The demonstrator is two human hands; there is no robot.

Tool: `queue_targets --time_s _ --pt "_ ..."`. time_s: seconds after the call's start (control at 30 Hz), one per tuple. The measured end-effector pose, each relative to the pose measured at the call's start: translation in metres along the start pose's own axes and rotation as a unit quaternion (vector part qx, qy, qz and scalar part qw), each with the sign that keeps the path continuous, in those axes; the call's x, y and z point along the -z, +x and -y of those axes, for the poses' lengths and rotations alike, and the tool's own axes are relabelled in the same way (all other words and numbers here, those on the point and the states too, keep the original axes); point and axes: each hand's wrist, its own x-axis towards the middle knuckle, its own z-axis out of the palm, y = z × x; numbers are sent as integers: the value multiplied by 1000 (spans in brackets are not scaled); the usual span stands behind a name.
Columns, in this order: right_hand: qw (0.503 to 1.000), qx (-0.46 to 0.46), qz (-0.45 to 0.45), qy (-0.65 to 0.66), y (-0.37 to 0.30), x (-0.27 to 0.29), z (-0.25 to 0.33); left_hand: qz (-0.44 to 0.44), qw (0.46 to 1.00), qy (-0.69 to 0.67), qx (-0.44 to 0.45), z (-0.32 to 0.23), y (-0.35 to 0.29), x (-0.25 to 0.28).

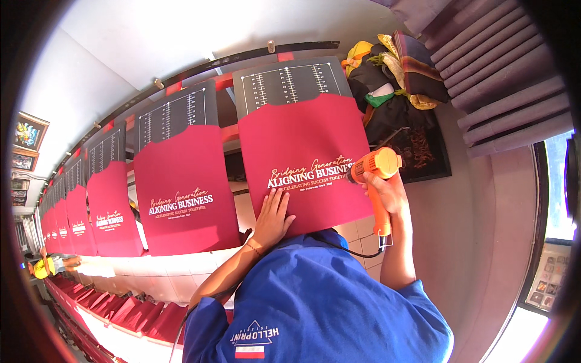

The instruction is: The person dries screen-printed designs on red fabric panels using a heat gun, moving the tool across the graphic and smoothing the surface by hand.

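Right fingers (pixel 377 184) wrapped around orange heat gun (pixel 382 162), left fingers (pixel 275 202) flat on red shirt (pixel 302 133)

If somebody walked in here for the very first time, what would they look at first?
Probably the bright orange heat gun in the person's right hand, over the right side of the nearest red shirt panel; the left hand rests on that panel's lower part. Next, maybe the long row of matching red panels on dark boards, curving away to the left.
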Motion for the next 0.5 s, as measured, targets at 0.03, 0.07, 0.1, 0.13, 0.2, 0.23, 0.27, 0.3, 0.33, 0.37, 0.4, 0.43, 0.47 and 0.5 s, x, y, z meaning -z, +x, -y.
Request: queue_targets --time_s 0.03,0.07,0.1,0.13,0.2,0.23,0.27,0.3,0.33,0.37,0.4,0.43,0.47,0.5 --pt "1000 -14 6 4 -3 0 5 1 1000 -8 -4 -1 2 0" --pt "999 -29 13 8 -5 0 7 2 1000 -16 -7 -2 3 0" --pt "1000 -9 7 10 -2 1 6 3 1000 -25 -10 -3 5 0" --pt "1000 11 1 13 3 2 3 4 1000 -25 -15 -4 7 0" --pt "999 41 -11 9 16 2 1 4 999 -26 -23 -6 11 -2" --pt "999 49 -16 2 23 0 1 2 999 -27 -19 -8 12 -1" --pt "998 58 -21 -5 28 -3 1 0 999 -28 -15 -10 12 0" --pt "998 60 -18 17 30 -8 0 -3 1000 -29 -10 -11 12 1" --pt "997 73 -2 19 31 -15 -2 2 999 -33 -6 -12 11 4" --pt "996 85 14 21 31 -21 -5 7 999 -36 -2 -12 10 8" --pt "994 98 31 23 30 -29 -7 11 999 -40 3 -12 9 11" --pt "995 57 66 44 24 -41 -1 12 999 -47 5 -12 6 17" --pt "994 48 89 46 20 -51 1 24 998 -62 3 -10 3 22" --pt "992 39 113 48 16 -62 2 35 996 -78 0 -8 -1 27"
